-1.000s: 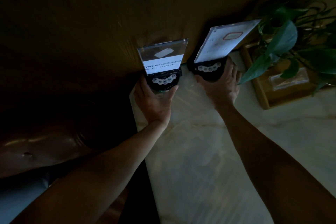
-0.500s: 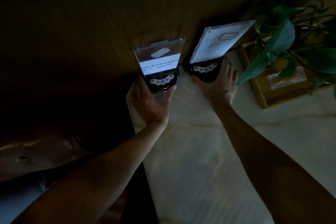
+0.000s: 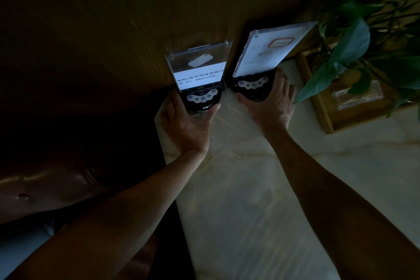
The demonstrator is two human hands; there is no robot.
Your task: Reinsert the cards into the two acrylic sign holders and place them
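Two acrylic sign holders on black button bases stand upright at the far end of the pale marble table [image 3: 250, 188], against the wooden wall. The left sign holder [image 3: 200, 68] is short and carries a white card with printed WiFi text. My left hand [image 3: 186, 123] grips its black base from the front. The right sign holder [image 3: 270, 52] is taller and holds a white card with a red-outlined box. My right hand [image 3: 272, 107] wraps the front and right side of its base.
A wooden tray [image 3: 327, 116] with a clear item in it sits right of the right holder, under a leafy green plant [image 3: 354, 48]. The dark wooden wall [image 3: 136, 18] runs directly behind the holders. The table's left edge drops off beside my left hand.
Both holders, with my hands on their bases, have been pushed slightly farther back toward the wall. The grips are unchanged.
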